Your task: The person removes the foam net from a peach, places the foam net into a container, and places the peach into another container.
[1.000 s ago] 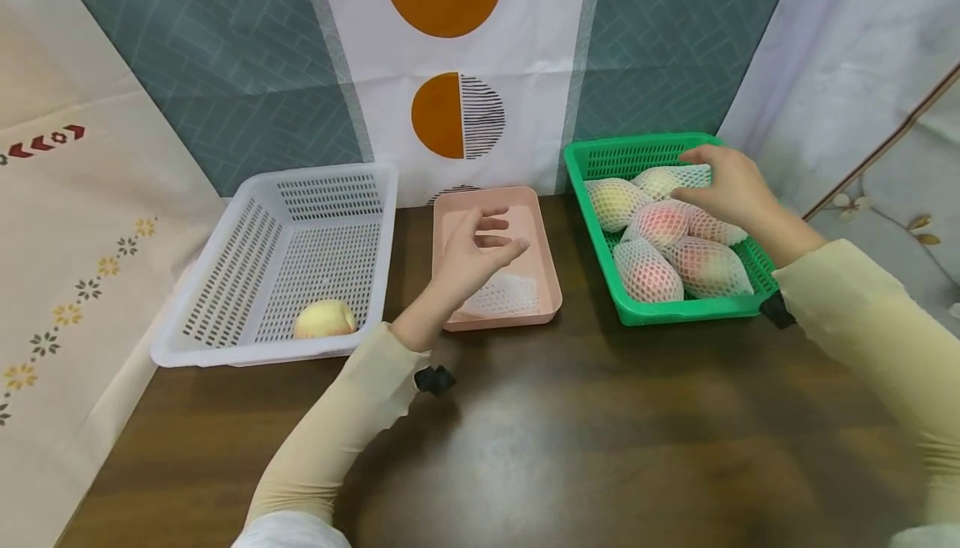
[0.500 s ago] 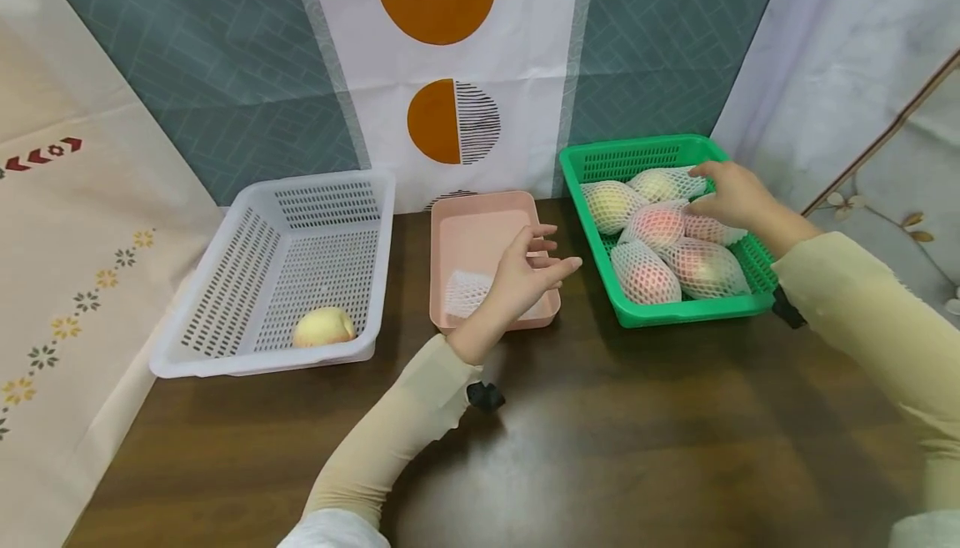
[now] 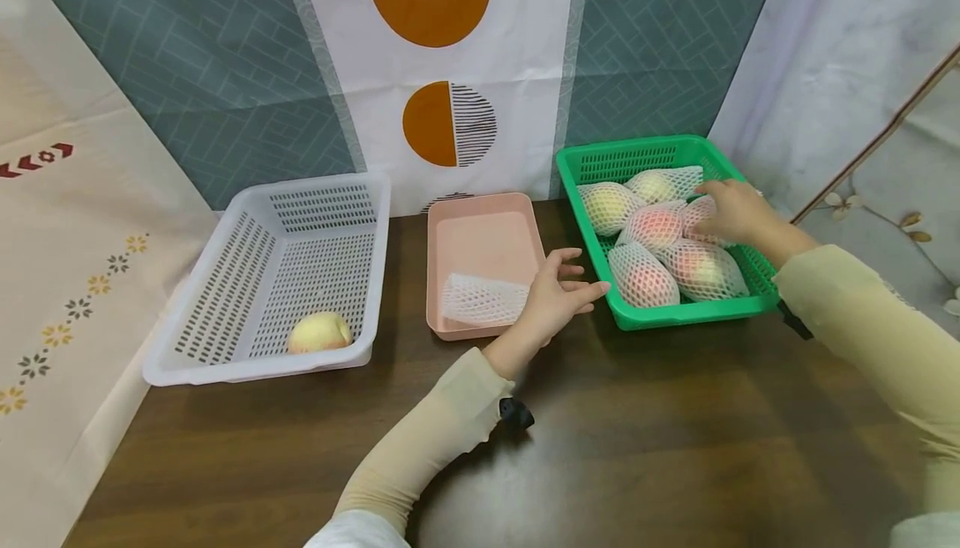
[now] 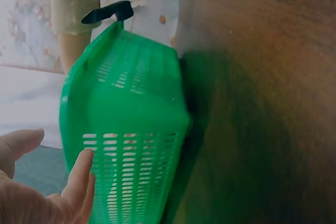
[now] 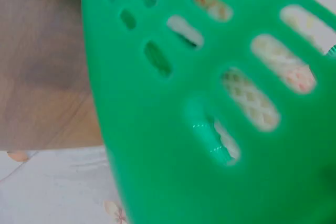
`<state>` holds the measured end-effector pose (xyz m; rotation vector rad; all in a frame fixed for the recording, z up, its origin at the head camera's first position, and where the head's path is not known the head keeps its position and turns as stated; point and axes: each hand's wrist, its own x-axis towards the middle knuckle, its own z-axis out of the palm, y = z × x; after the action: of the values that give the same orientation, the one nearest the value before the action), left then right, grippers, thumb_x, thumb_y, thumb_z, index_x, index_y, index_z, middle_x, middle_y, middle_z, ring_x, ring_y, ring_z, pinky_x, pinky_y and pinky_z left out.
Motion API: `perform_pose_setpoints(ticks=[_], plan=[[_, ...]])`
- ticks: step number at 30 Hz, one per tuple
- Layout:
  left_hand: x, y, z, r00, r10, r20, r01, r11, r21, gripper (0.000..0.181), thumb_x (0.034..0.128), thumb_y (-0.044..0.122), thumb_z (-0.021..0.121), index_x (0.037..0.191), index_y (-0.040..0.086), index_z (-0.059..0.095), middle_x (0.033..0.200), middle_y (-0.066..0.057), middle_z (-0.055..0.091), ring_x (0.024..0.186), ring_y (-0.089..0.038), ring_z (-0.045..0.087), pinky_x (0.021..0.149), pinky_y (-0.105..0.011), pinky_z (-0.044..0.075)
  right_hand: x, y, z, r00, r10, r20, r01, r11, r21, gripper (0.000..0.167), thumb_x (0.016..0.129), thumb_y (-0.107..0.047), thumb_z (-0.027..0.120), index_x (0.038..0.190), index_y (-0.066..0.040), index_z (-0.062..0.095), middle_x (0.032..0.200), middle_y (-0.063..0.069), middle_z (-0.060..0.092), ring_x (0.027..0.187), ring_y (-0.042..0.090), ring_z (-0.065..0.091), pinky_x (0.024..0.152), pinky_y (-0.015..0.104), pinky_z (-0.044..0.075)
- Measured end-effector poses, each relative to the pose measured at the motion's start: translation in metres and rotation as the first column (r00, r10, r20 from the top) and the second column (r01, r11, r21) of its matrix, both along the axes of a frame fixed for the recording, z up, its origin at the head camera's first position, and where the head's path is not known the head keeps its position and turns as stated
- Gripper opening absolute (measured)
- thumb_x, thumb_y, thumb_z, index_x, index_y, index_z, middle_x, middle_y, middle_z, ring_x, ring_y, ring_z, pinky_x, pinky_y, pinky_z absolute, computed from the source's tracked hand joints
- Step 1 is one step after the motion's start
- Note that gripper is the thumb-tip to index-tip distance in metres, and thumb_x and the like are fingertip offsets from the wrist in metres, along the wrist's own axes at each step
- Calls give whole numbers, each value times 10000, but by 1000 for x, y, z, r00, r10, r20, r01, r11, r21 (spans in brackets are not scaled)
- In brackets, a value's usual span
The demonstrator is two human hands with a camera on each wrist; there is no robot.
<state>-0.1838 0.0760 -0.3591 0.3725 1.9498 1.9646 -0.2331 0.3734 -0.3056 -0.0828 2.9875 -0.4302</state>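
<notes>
Head view — left fingers spread, empty, beside basket rim; right fingers — hold unclear.

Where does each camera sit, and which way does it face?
Head: on the head, facing forward and down over white basket, pink tray, green basket; left hand and right hand show.
Left wrist: on that wrist, facing the green basket; left hand and right sleeve show.
Right wrist: on that wrist, facing the green basket's wall closely; no hand shows.
All views share the green basket.
</notes>
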Motion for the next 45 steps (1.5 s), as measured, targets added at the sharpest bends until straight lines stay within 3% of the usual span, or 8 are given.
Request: perform_pose_setpoints(ticks=[4, 10, 17, 25, 33, 45], plan=[[3, 6, -3, 999, -30, 26, 30, 999, 27, 667, 843, 49, 703, 1408, 40, 348, 1295, -235, 452, 1002, -252, 613, 773, -370, 584, 0, 3, -3, 1000, -14, -2, 14, 1000, 17, 670, 857, -143, 649, 1378, 117, 319, 1374, 418, 266, 1264, 587, 194, 1014, 717, 209], [6, 11, -4, 998, -19, 52, 14, 996, 94, 668, 824, -29, 694, 1399, 45, 363, 1185, -162, 521, 923, -203, 630, 762, -370, 585, -2, 4, -6, 999, -34, 19, 32, 998, 62, 711, 841, -153, 659, 1397, 103, 299, 1364, 440, 251, 1240, 615, 197, 996, 727, 226], [6, 13, -5, 998, -25, 51, 17, 987, 158, 704, 814, -86, 676, 1421, 42, 345, 1226, -261, 479, 839, -126, 580, 735, -370, 590, -5, 7, -8, 999, -31, 12, 29, 991, 129, 713, 837, -205, 654, 1398, 78, 317, 1360, 422, 283, 1211, 611, 240, 976, 745, 220], [5, 14, -6, 998, -24, 59, 14, 986, 166, 693, 813, -89, 675, 1414, 59, 362, 1124, -152, 512, 828, -132, 582, 725, -366, 591, -4, 14, -11, 999, -31, 35, 26, 989, 146, 738, 850, -264, 642, 1401, 88, 299, 1369, 424, 281, 1205, 633, 239, 956, 765, 217], [4, 14, -8, 998, -22, 61, 12, 987, 161, 691, 817, -87, 673, 1413, 60, 357, 1126, -155, 517, 844, -145, 599, 728, -368, 590, -6, 18, -11, 999, -25, 37, 19, 988, 154, 768, 845, -300, 645, 1400, 91, 287, 1362, 416, 297, 1222, 603, 235, 987, 719, 211], [4, 14, -7, 997, -30, 73, 17, 985, 170, 707, 817, -87, 674, 1419, 89, 348, 1109, -128, 502, 839, -154, 593, 729, -369, 591, -3, 25, -17, 998, -20, -66, 29, 989, 146, 742, 799, -325, 691, 1324, 93, 376, 1260, 393, 429, 1173, 556, 320, 1051, 648, 166]])
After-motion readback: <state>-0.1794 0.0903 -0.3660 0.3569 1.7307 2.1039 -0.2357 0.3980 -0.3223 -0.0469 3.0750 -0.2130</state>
